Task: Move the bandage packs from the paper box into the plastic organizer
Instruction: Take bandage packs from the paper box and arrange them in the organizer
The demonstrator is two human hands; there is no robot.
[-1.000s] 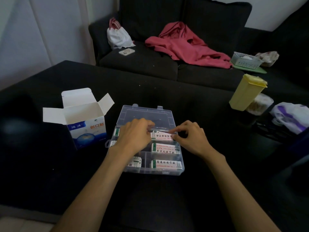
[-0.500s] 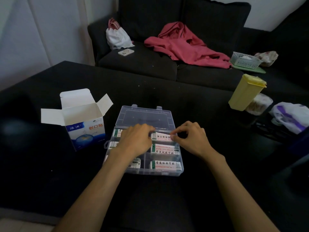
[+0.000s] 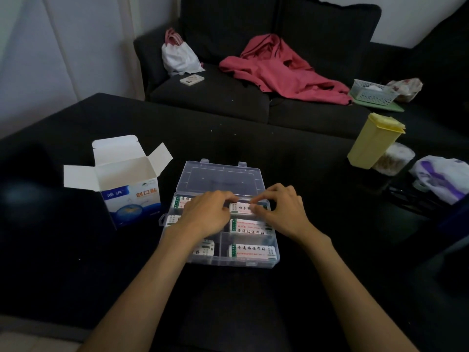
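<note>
Two hands are over the plastic organizer point(image 3: 275, 255) on the dark table point(image 3: 76, 262). The left hand point(image 3: 206, 214) lies across the left side of the organizer with its fingers bent down. Its fingertips touch the far-right bandage pack point(image 3: 241, 207), but I cannot tell if it really holds the pack. The right hand point(image 3: 281, 212) has its fingers curled, and its thumb and first finger pinch the right end of that same pack.

The organizer is clear, and its lid point(image 3: 220, 177) lies flat and open behind it. It has small boxes inside. The right side has three packs in a row, one behind the other: the far one under the fingers, a middle pack point(image 3: 250, 226), and a near pack point(image 3: 252, 251). On the left side, bits of more packs peek out from under the left hand and arm.

The paper box point(image 3: 129, 185) stands just left of the organizer, near it but not touching. It is white and blue, and its top flaps are open. I cannot see down into it.

A yellow container point(image 3: 373, 141) stands far off to the right. Behind the table is a dark sofa point(image 3: 208, 95) with a red jacket point(image 3: 284, 69) and a white bag point(image 3: 179, 58) on it.
</note>
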